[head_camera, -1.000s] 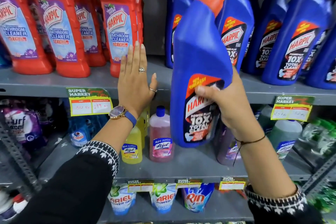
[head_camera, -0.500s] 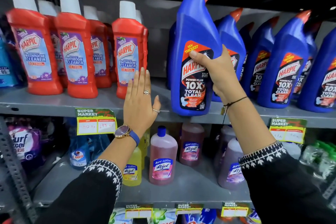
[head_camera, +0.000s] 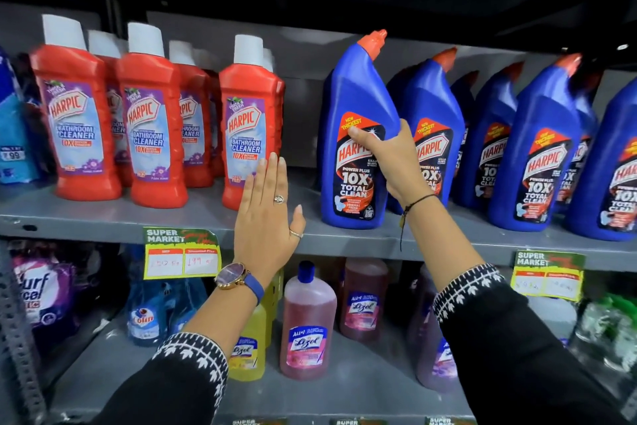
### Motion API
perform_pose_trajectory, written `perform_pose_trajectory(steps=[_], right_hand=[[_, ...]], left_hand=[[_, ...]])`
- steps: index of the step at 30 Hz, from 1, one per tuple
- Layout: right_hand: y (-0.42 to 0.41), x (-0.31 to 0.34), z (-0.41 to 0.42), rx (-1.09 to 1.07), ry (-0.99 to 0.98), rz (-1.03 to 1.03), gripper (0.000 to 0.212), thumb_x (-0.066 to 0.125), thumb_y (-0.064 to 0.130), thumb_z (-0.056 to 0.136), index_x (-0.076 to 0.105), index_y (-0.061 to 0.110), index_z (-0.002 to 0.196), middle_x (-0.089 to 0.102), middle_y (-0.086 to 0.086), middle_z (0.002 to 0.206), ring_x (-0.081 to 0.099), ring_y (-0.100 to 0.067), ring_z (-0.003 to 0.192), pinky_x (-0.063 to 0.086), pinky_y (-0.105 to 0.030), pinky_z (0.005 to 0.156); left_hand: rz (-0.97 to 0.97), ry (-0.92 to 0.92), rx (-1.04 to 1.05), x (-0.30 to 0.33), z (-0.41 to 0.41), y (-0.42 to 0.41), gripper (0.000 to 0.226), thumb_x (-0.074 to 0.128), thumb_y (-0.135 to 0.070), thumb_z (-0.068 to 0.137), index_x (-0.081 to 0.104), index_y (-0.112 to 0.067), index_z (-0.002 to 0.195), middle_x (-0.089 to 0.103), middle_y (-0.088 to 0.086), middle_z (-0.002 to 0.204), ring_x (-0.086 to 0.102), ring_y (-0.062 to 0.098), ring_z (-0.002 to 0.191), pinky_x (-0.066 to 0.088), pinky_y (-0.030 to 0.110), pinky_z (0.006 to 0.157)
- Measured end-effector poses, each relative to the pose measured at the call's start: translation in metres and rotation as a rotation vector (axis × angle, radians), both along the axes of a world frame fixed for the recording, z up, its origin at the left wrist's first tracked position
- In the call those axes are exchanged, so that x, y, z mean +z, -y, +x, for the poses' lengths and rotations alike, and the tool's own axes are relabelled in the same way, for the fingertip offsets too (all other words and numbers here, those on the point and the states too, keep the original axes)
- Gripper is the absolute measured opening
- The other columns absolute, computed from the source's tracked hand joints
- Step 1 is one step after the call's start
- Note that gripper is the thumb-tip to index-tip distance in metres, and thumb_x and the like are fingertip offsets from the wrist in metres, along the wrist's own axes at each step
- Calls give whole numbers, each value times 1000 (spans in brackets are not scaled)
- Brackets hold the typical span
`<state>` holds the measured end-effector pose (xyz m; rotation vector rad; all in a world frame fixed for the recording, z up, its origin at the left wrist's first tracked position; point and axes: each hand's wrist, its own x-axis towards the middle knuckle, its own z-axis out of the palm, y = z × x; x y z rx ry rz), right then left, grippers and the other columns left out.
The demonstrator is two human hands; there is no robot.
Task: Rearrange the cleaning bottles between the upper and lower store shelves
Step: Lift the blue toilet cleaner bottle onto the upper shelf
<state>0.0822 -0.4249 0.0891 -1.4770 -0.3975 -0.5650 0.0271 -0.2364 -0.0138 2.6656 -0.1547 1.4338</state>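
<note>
Tall blue plastic Harpic bottle (head_camera: 356, 135), mid-air a second ago, now standing on grey metal upper shelf (head_camera: 103, 217); right hand (head_camera: 389, 162) still gripping. Left hand (head_camera: 269, 214) flat, empty. Release next.

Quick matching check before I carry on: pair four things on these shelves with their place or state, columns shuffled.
1. blue Harpic bottle
2. left hand
3. pink Lizol bottle
4. red Harpic bottle

A. lower shelf
B. open, flat, empty
C. gripped by the right hand
D. upper shelf, white cap

Pairs: 1-C, 2-B, 3-A, 4-D
</note>
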Motion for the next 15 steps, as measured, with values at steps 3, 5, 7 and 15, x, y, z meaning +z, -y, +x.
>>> perform_pose_trajectory(steps=[3,5,7,15], right_hand=[[-3,-2,10,-10,9,-13,63,90,42,51,56,25,101,73,4,101,72,-14,88,60,-40,82],[-4,-3,15,-25,12,-29,64,89,45,52,55,25,102,72,4,103,72,-14,90,59,-42,84],[-5,-4,20,-33,13,-45,66,89,47,52,54,26,104,72,5,103,72,-13,90,60,-41,83],[-7,-7,27,-75,30,-79,61,85,53,55,52,33,102,72,10,99,72,-6,85,61,-30,75]], left_hand=[[-7,9,-3,0,0,-1,69,29,-34,89,19,0,149,18,15,156,13,26,145,7,36,119],[-6,12,-5,0,-1,-1,69,29,-33,89,19,0,149,19,15,156,14,26,145,8,37,119],[-1,8,-5,0,-1,-1,69,29,-33,89,18,0,149,18,16,156,14,26,145,7,37,119],[3,7,1,0,-3,0,68,28,-32,89,17,-1,149,18,15,156,13,26,145,4,35,119]])
